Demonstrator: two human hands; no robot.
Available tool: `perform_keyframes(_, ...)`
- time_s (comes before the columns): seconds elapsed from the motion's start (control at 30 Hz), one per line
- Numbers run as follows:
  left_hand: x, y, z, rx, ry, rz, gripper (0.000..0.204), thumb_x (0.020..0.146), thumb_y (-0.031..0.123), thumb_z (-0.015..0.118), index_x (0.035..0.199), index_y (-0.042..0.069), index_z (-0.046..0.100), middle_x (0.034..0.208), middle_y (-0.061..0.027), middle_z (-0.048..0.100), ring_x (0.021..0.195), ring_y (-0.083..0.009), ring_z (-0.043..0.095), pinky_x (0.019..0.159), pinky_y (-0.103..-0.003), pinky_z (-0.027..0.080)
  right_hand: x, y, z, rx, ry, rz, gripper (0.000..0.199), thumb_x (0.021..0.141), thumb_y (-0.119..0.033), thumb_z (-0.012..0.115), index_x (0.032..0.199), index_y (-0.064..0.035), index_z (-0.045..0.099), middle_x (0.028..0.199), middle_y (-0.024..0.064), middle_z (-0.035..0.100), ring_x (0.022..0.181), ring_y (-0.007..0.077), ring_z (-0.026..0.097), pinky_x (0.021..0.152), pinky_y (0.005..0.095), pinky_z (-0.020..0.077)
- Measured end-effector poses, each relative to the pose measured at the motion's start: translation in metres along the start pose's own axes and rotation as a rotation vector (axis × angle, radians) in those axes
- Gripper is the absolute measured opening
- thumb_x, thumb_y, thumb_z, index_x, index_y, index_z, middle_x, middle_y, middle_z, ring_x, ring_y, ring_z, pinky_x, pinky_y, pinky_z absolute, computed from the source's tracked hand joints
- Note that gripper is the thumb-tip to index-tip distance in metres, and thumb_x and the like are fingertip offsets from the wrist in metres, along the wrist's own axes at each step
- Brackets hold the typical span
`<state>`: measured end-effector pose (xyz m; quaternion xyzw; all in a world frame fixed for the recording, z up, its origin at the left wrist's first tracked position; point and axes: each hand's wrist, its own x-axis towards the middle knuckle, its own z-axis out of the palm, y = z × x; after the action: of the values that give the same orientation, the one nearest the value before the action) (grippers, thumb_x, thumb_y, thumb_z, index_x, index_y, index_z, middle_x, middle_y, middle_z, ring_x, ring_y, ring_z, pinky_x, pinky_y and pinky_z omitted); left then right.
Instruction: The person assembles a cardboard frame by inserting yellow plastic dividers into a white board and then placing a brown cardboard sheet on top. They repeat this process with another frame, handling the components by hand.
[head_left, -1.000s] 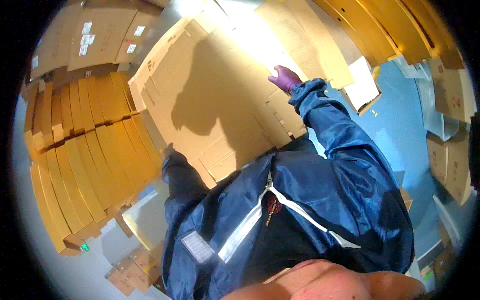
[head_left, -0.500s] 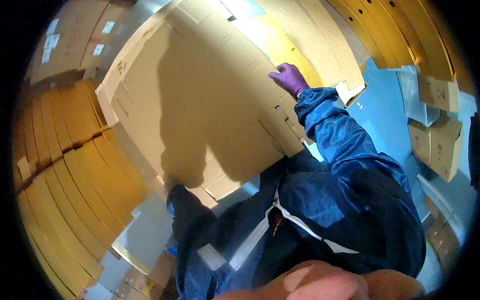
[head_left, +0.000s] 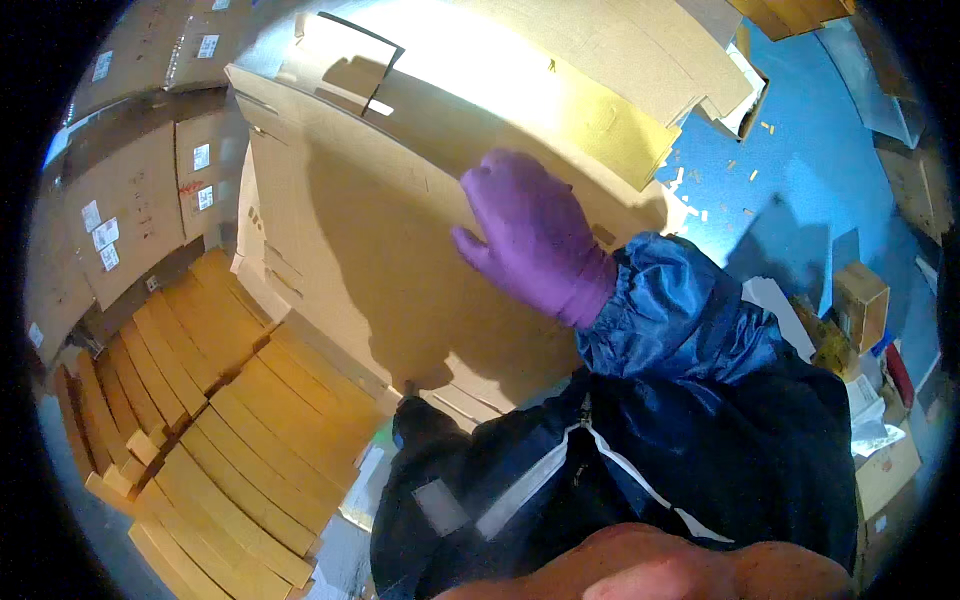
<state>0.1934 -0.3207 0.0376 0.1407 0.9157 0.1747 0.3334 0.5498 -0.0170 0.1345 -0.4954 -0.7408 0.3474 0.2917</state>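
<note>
A large brown cardboard sheet (head_left: 300,210) stretches in front of me, its far edge tilted up. My right hand (head_left: 535,225), in a purple glove, is at that edge. Its fingers curl over the edge with their tips hidden, while the thumb sticks out on the near side. At the near left corner of the sheet, my left hand (head_left: 408,388) is a small dark shape in shadow at the sleeve end. Its fingers cannot be made out. Beyond the edge lie a yellow sheet (head_left: 590,105) and more flat cardboard (head_left: 610,45).
Leaning rows of folded cardboard (head_left: 250,430) stand at my left, close to the sheet. Behind them rise stacked cartons (head_left: 130,210) with white labels. Scraps lie on the blue floor (head_left: 730,190) at the right, near a small open box (head_left: 860,300).
My right hand has come up and closer, with the sheet's far edge rising under it. The view has shifted, bringing more of the left-hand cartons and the floor scraps into sight.
</note>
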Motion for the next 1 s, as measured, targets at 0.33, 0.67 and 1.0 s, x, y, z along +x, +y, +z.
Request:
perform_keyframes(0.33,-0.021,-0.025,-0.028,0.001,0.026,-0.067,0.058,0.098,0.05,0.048,0.123,-0.001,0.061,0.111,-0.018,0.068,0.103,-0.0317,0.064,0.089,-0.044,0.049,-0.011,-0.028,0.006,0.021,-0.158,-0.032,0.034,0.079,-0.021,0.072,0.099,-0.0024,0.052,0.096,0.017,0.051,0.092,0.0358,0.056,0.077,0.0464,0.0488)
perform_keyframes(0.67,-0.025,-0.041,-0.038,0.006,0.037,-0.102,0.06,0.097,0.051,0.049,0.121,-0.002,0.061,0.108,-0.0187,0.069,0.101,-0.0324,0.065,0.088,-0.044,0.05,-0.01,-0.022,0.026,0.015,-0.167,0.012,0.023,0.08,-0.019,0.066,0.093,-0.0018,0.058,0.095,0.0179,0.057,0.091,0.0367,0.059,0.078,0.0486,0.0511)
perform_keyframes(1.0,-0.018,-0.066,-0.048,0.0,0.077,-0.144,0.061,0.096,0.052,0.049,0.118,-0.003,0.062,0.105,-0.0194,0.07,0.099,-0.0331,0.066,0.086,-0.044,0.051,-0.012,0.008,0.046,0.069,-0.079,-0.106,0.037,0.08,-0.021,0.072,0.108,-0.0024,0.057,0.104,0.0187,0.056,0.098,0.037,0.058,0.086,0.0422,0.0504)
